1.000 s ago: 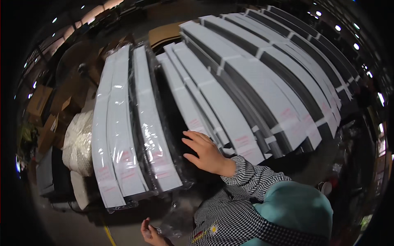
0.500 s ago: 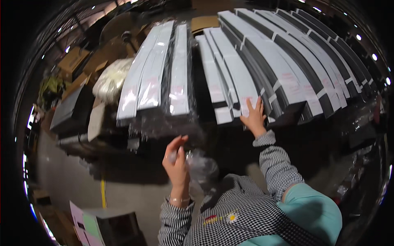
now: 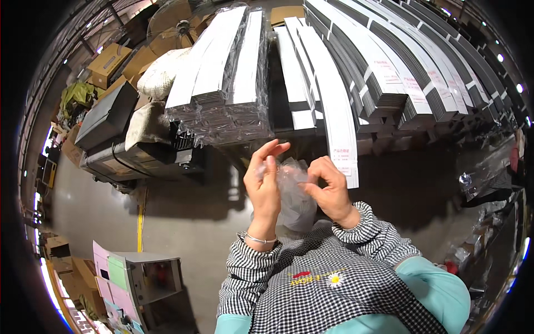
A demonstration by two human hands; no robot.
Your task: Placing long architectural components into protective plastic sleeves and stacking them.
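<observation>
In front of my apron, my left hand (image 3: 263, 188) is curled around a crumpled clear plastic bag (image 3: 295, 203). Thumb and fingers of my right hand (image 3: 332, 188) pinch the right side of the same bag. Just beyond the right hand, a long white strip-shaped panel (image 3: 337, 114) with a label in red print juts toward me past its neighbours. Other long white and dark grey panels (image 3: 384, 83) lie in banded stacks on the right. Left of them, film-wrapped stacks of such panels (image 3: 222, 106) lie side by side.
Left of the stacks are whitish sacks (image 3: 161, 78), a dark grey box (image 3: 105, 114), cartons (image 3: 108, 58) and a fan (image 3: 182, 28). A cabinet with pink and green panels (image 3: 144, 273) stands at lower left. Plastic wrapping (image 3: 484, 181) hangs at far right. A yellow line (image 3: 140, 228) marks the floor.
My right hand has left the stack and come to the plastic bag. The white panel it touched now sticks out further toward me. My left hand still has the bag.
</observation>
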